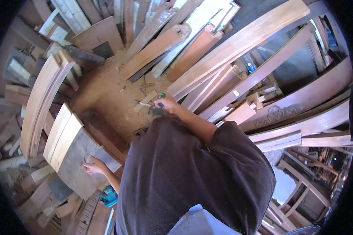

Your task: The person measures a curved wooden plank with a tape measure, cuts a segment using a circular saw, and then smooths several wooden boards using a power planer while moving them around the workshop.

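Observation:
My left hand (95, 166) rests with its fingers spread on a grey, worn board (80, 156). Pale wooden planks (62, 133) adjoin the board's far side. Further forward, my right hand (166, 103) is closed round a tool with a green and black handle (161, 95); its working end is hard to make out. Just left of that hand, a narrow pale strip (142, 103) and a small dark block (157, 112) lie low over the dusty floor. A short wooden piece (146, 100) is close by.
Curved wooden beams (39, 109) stand at the left. Long planks (239, 47) lean at the right, near a carved panel (280, 113). Several timber offcuts (157, 51) fill the far side. A teal power tool (108, 196) sits at lower left. Sawdust covers the floor (106, 86).

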`<state>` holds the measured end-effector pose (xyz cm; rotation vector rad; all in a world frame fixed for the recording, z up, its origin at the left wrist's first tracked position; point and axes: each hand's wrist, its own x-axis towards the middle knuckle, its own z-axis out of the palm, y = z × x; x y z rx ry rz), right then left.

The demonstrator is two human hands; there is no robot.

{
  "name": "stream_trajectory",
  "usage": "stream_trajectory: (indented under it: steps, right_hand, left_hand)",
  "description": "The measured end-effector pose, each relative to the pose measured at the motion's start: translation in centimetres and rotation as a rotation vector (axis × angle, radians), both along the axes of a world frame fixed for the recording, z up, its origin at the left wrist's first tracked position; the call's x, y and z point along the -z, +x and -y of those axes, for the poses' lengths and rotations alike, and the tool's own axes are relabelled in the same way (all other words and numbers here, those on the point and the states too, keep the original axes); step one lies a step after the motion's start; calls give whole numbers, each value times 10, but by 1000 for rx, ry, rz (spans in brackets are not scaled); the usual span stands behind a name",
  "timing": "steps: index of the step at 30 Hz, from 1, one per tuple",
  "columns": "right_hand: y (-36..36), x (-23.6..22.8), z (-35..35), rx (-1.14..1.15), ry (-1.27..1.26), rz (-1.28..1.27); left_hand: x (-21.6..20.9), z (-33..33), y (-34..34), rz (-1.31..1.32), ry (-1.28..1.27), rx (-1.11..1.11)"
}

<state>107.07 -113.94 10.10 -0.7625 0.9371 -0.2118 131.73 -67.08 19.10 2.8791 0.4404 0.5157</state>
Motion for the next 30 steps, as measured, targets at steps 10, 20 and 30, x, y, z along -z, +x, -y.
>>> stream_trajectory:
  steps: [10,20,30]
  right_hand:
    - [134,-120,195,169,-976,-407]
    - [293,-387,555,527,-2269,-804]
    - [359,-386,734,588,-2589,-1186]
  left_hand:
    - [-52,250,141,249,-266,815]
    - [-55,577,330,-176,-496,1582]
    - [55,846,402,-885,-708,1530]
